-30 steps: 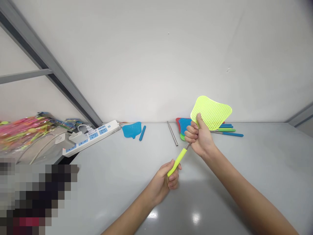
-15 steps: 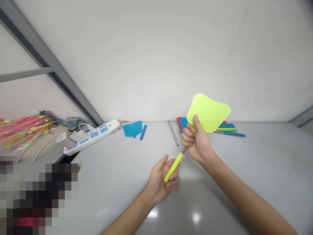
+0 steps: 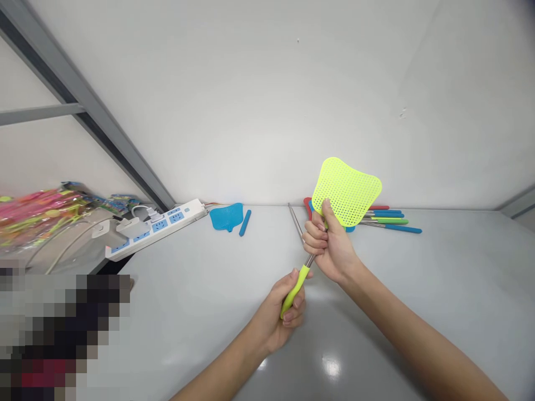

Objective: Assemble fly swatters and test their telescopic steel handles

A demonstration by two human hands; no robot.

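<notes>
I hold a yellow-green fly swatter above the white table. My right hand is closed around the neck, just under the mesh head, thumb pressed on the mesh. My left hand is wrapped round the yellow-green handle grip. A short stretch of metal rod shows between the two hands.
Against the wall lie a loose blue swatter head with a blue grip, a bare metal rod, and a pile of finished swatters. A white power strip and coloured packets sit at the left.
The swatter has shifted left and tilted more upright. My hands have come closer together, so less of the metal rod shows between them.
</notes>
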